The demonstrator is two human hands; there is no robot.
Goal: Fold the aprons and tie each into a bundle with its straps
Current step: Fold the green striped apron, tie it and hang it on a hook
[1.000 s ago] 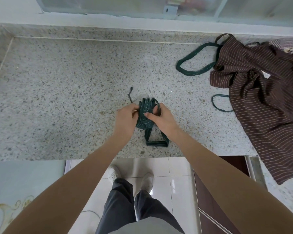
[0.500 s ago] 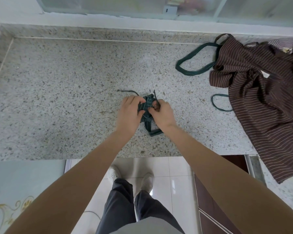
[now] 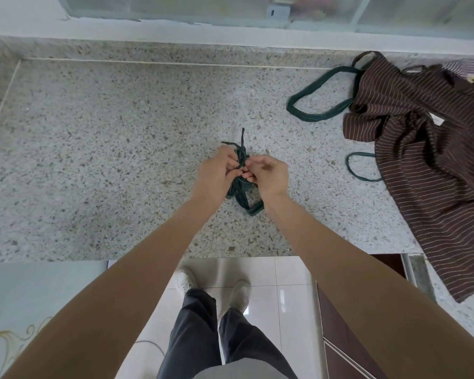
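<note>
A speckled stone counter [image 3: 107, 149] was seen below a window ledge. At its right end a brown striped apron [image 3: 427, 170] was spread loose, a green strap loop [image 3: 316, 103] lying beside it. Near the front edge, at the middle, a small green bundle [image 3: 240, 187] was held. Its thin strap [image 3: 242, 153] was pinched by the curled fingers of the left hand [image 3: 216, 176] and the right hand [image 3: 268, 175].

Speckled granite counter [image 3: 107, 160]: green apron bundle [image 3: 240, 187] ctr, brown striped apron [image 3: 427, 165] rt.
</note>
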